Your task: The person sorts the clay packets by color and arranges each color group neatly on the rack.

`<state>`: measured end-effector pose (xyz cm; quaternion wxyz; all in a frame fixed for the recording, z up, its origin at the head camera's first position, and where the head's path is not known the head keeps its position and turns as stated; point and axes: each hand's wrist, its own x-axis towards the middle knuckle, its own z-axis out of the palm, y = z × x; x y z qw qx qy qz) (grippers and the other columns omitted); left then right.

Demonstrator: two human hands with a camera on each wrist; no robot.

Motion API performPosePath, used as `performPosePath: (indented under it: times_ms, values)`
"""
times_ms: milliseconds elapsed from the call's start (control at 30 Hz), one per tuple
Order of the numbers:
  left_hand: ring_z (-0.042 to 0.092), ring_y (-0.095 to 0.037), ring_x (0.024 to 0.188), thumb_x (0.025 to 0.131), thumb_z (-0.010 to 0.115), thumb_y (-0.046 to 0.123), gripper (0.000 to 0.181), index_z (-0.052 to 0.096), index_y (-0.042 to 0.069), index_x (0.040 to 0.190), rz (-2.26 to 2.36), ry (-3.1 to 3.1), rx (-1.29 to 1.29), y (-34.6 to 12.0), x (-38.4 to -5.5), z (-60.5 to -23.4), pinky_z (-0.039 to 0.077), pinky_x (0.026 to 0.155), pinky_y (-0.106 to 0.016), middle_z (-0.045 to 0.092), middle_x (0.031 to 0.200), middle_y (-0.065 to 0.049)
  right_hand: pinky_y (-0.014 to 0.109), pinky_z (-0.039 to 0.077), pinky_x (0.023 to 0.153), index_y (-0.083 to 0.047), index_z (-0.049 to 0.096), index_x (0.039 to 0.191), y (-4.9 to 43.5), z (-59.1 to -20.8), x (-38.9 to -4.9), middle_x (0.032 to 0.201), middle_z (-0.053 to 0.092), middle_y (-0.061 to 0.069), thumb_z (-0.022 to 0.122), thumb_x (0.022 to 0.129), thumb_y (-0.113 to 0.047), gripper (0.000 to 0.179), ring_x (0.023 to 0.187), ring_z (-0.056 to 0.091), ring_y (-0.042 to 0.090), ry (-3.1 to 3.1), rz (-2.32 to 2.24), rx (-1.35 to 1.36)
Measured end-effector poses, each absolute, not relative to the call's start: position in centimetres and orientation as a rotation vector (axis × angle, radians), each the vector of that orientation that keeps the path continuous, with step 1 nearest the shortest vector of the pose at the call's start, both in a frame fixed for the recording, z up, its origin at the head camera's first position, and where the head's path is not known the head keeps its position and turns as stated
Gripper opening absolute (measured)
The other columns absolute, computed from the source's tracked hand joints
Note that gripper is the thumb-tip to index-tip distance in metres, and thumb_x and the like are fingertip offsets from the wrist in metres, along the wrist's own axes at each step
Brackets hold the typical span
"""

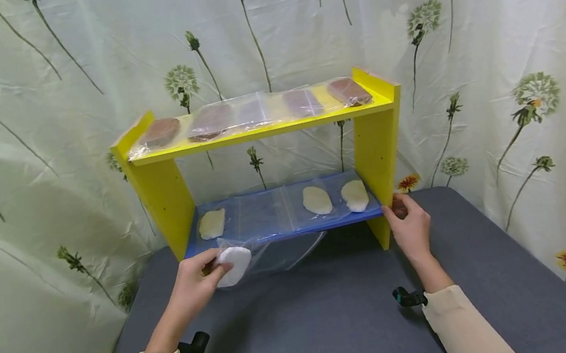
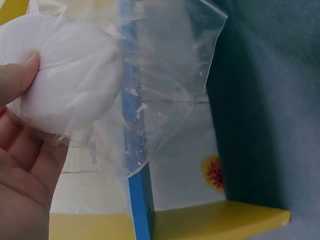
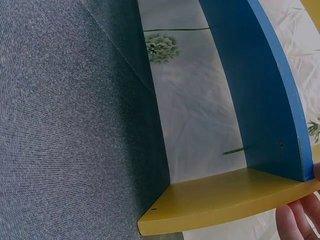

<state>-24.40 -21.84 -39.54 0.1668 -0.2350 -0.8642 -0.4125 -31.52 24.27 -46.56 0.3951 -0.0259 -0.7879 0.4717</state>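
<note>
My left hand (image 1: pixel 193 286) pinches a flat white round piece (image 1: pixel 237 265) inside a clear plastic bag (image 1: pixel 287 254), in front of the lower blue board (image 1: pixel 292 232). In the left wrist view the thumb presses the face of the white piece (image 2: pixel 75 75), and the bag's loose film (image 2: pixel 175 85) spreads over the board's edge. My right hand (image 1: pixel 411 227) grips the shelf's yellow right side panel (image 1: pixel 380 152) where it meets the blue board, with fingers (image 3: pixel 295 220) on its outer face. Three pale oval pieces, one of them (image 1: pixel 317 200) right of centre, lie in clear bags on the board.
Several bagged reddish-brown slabs (image 1: pixel 347 92) lie along the yellow upper board (image 1: pixel 254 134). The shelf stands on a dark grey table (image 1: pixel 313 332), before a white curtain (image 1: pixel 292 27) printed with dandelions. Each wrist wears a black camera, such as the left one (image 1: pixel 194 346).
</note>
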Motion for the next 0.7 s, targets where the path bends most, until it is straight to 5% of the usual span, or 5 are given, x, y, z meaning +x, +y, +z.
performPosePath:
  times_ms: [700]
  values:
    - [0.069, -0.026, 0.090, 0.095, 0.072, 0.021, 0.026, 0.073, 0.005, 0.116, -1.410, -2.377, -0.450, -18.2, -29.5, -37.7, 0.061, 0.074, -0.041, 0.073, 0.107, -0.012, 0.021, 0.045, 0.067, -0.010, 0.073, 0.115, 24.3, -46.4, -31.4, 0.097, 0.073, 0.008, 0.080, 0.089, -0.020, 0.029, 0.079, 0.066, 0.021, -1.996, 1.181, -0.044]
